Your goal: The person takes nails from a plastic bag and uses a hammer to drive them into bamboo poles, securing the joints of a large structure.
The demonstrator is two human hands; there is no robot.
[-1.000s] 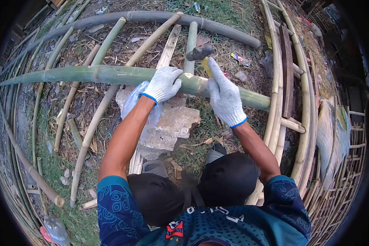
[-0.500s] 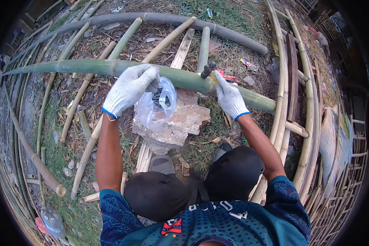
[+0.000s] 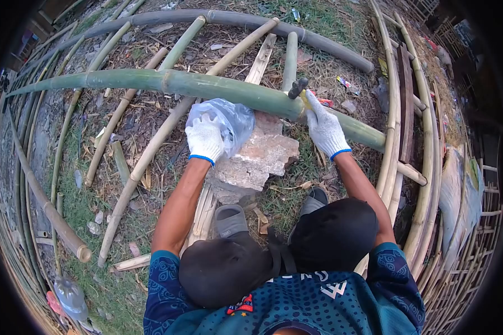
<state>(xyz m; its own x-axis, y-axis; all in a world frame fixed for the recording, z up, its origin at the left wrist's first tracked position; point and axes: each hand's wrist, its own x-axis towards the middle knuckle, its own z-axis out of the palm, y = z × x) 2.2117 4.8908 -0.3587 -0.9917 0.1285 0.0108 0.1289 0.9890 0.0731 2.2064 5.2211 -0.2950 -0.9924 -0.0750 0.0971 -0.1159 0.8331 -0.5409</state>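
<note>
A clear plastic bag with dark, thin contents, partly hidden, rests on the broken concrete slab in front of my knees. My left hand, in a white knitted glove with a blue cuff, is at the bag's left side, its fingers bent and gripping the plastic. My right hand, gloved alike, is closed around the yellow handle of a hammer. The dark hammer head lies over the thick green bamboo pole, which runs across in front of me.
Several thinner bamboo poles lie crosswise under the green one. A grey bamboo pole spans the far side. Long bamboo rails and a dark plank stand at the right. A plastic bottle lies at lower left.
My left hand has come down from above the bag and to the right, onto its side. The bag has changed shape and tipped. My right hand keeps the hammer at the pole.
</note>
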